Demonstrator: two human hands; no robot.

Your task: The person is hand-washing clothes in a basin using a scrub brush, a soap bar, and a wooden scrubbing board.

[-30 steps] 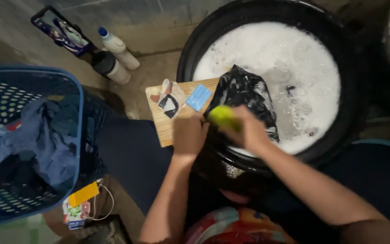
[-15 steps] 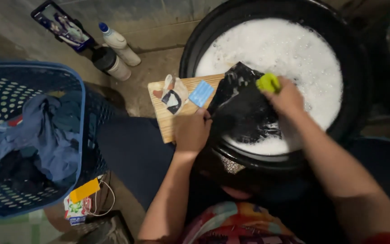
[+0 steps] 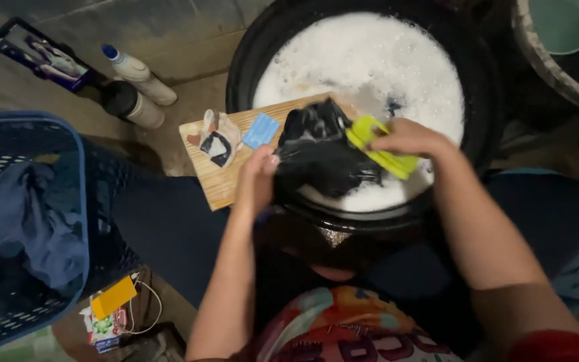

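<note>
Right hand: the right hand (image 3: pixel 407 139) has its fingers clamped on a yellow-green scrubbing brush (image 3: pixel 378 147), pressing it against the far side of a black garment (image 3: pixel 323 155).
Left hand: the left hand (image 3: pixel 256 181) has its fingers closed together on the near edge of the black garment, pinning it down.
Garment: wet and bunched, it lies on a wooden washboard (image 3: pixel 222 179) that slopes over the rim of a black tub (image 3: pixel 477 127).
Tub: filled with white suds (image 3: pixel 376 60).
On the board: a blue bar of soap (image 3: pixel 261 130) and a crumpled pale packet (image 3: pixel 218 138) sit just left of the garment.
On the floor: a blue laundry basket (image 3: pixel 78 221) with dark clothes stands at the left; two bottles (image 3: pixel 135 90) and a phone (image 3: pixel 40 55) lie beyond it.
</note>
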